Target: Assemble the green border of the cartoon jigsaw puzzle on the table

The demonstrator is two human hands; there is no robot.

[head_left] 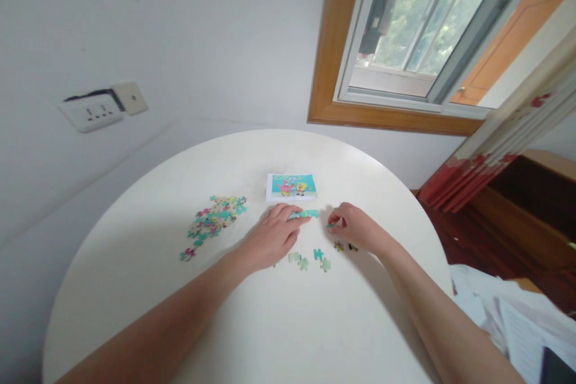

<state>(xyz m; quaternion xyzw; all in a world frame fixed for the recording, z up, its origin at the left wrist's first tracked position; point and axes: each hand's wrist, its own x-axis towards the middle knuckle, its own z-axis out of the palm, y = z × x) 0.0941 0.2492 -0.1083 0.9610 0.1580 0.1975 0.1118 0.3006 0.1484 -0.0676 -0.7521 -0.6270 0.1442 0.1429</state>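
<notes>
Left hand [275, 234] covers the left end of the joined strip [309, 213]; full length cannot be told. Right hand [356, 225]: its fingers [333, 216] mask most of a teal piece [330, 225], outline unreadable. On its far side, another piece [341, 204] nearly all hidden; near the wrist, a dark piece [353, 247] partly covered. Pile [216, 219] at left: pieces overlap, count impossible, prints too small. Card [292, 186]: lettering illegible. Both forearms and the tabletop [288, 330] cut off at the near edge. Window [423, 24] cut off at the far edge; foliage [405, 30] outside blurred. Papers [526, 324] at right: cut off, text illegible. Dark object [557, 367], near right corner: cut off, unidentified.
</notes>
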